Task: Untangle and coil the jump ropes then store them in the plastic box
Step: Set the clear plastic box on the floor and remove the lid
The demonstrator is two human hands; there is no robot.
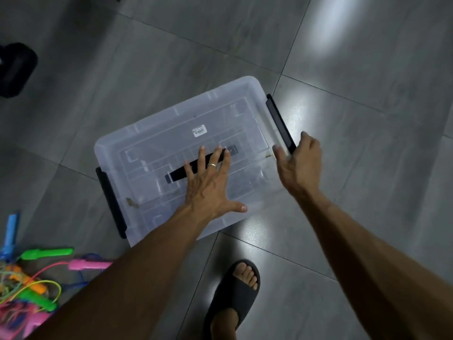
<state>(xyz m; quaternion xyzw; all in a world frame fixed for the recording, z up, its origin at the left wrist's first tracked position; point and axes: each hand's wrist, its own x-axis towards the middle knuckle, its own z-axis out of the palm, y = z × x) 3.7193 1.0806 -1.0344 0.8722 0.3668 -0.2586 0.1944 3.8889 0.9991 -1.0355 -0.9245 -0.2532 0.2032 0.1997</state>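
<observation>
A clear plastic box (152, 143) with its lid on lies on the grey tiled floor, black latches on its two short ends. My left hand (208, 185) rests flat on the lid, fingers spread over the black carry handle (196, 165). My right hand (297, 158) is at the right end, thumb and fingers around the lower end of the right latch (279, 121). A tangled pile of jump ropes (29, 283) with green, pink, blue and orange handles lies at the lower left, partly hidden by my left forearm.
My foot in a black slide sandal (232, 295) stands just below the box. A dark blurred object (14, 69) sits at the far left edge. Light glare falls on the tiles to the right of the box.
</observation>
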